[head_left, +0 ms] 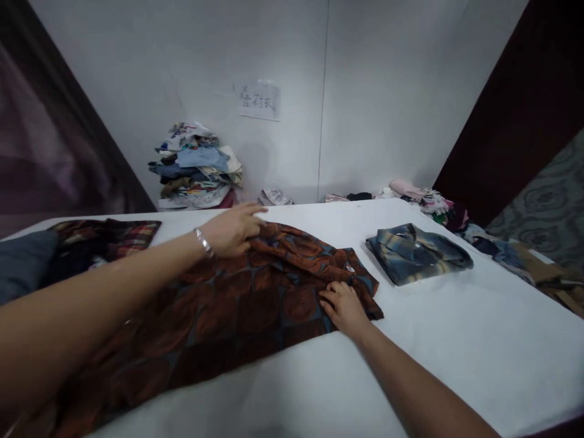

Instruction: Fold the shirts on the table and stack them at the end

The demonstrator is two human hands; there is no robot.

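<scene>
A rust-brown patterned shirt [237, 304] lies spread across the white table [456, 340], its collar end toward the right. My left hand [232, 230], with a silver bracelet on the wrist, rests on the shirt's far edge and pinches the fabric there. My right hand [343, 306] presses flat on the shirt's near right corner, fingers on the cloth close to the collar.
A folded blue-and-tan plaid shirt [417, 251] lies to the right. Dark plaid garments [104, 237] lie at the left. A tall pile of clothes [196, 167] stands against the back wall under a paper sign [258, 100]. More clothes [429, 198] heap at the far right.
</scene>
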